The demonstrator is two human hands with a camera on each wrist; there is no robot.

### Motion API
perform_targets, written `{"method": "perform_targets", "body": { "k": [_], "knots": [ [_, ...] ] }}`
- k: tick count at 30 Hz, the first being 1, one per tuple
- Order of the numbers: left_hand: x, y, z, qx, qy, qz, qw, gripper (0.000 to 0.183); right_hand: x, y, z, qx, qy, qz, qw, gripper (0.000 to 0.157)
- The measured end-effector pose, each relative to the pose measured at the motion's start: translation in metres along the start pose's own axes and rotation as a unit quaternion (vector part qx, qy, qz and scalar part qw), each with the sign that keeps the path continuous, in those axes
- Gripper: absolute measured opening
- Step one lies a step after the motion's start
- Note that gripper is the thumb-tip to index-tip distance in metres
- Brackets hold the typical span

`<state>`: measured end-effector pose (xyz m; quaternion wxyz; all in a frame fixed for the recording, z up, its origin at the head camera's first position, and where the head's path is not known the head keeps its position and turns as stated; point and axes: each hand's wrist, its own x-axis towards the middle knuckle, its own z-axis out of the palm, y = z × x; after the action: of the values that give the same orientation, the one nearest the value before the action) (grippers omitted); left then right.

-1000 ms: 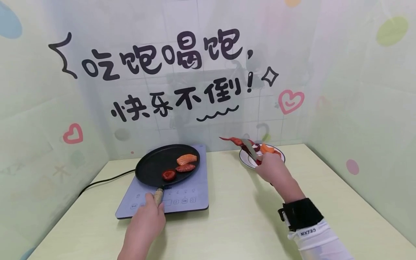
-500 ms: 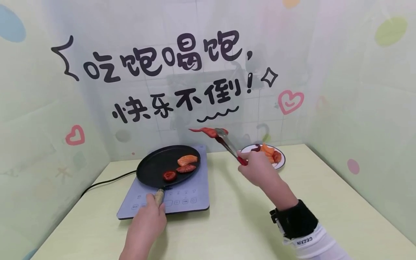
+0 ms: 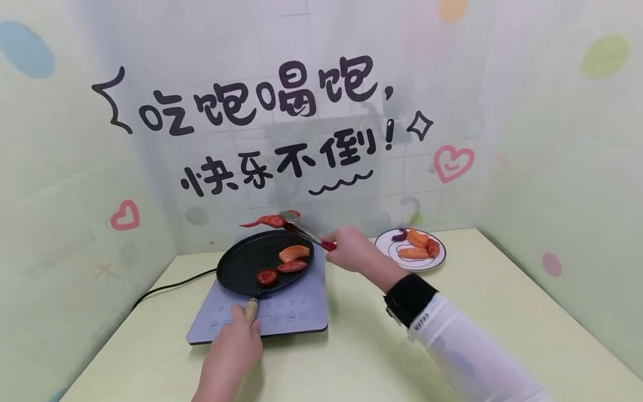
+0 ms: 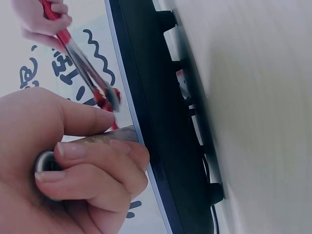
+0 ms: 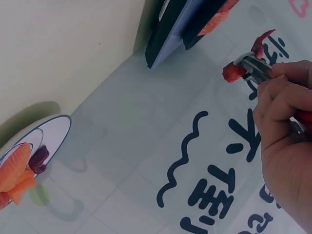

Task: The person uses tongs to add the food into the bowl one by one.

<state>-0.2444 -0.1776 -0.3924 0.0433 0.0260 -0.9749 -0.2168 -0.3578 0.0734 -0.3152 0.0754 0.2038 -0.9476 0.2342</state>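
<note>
My left hand point(image 3: 233, 346) grips the wooden handle point(image 3: 252, 310) of a round black frying pan point(image 3: 241, 265). In the left wrist view its fingers curl round that handle beside the cooktop's dark side. My right hand point(image 3: 354, 251) holds metal tongs point(image 3: 303, 228) with red grips. Pinched in the tongs' tips, a red, tapered food piece point(image 3: 268, 221) is held up and overlaps the pan's far rim in the head view. On the pan lie an orange salmon slice point(image 3: 293, 253), a dark red ridged piece point(image 3: 292, 266) and a round red piece point(image 3: 267, 277).
The pan sits on a flat induction cooktop point(image 3: 311, 312), whose black cord point(image 3: 171, 286) runs left. At the back right, a white plate point(image 3: 388, 247) bears several orange and red pieces and a small purple one point(image 3: 400, 235). A printed backdrop point(image 3: 341, 212) stands behind the table.
The right hand has carried the red piece in the tongs from the plate leftward to the pan's far side. The left hand keeps its grip on the handle. The head view has shifted slightly.
</note>
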Motion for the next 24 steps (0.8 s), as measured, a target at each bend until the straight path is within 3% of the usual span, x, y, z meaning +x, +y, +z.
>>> {"method": "perform_targets", "body": {
  "k": [5,13,24],
  "knots": [
    [-0.001,0.001,0.001,0.004,0.003,-0.001,1.0000,0.044,0.017,-0.013,0.011,-0.035,-0.037,-0.021,0.998,0.043],
    [-0.002,0.000,0.002,0.006,-0.004,-0.008,0.9999,0.047,0.035,-0.029,0.035,-0.051,-0.076,0.020,0.996,0.043],
    [-0.001,0.002,0.003,-0.004,-0.006,-0.004,1.0000,0.045,0.048,-0.030,0.045,-0.065,-0.062,0.034,0.995,0.040]
  ]
}}
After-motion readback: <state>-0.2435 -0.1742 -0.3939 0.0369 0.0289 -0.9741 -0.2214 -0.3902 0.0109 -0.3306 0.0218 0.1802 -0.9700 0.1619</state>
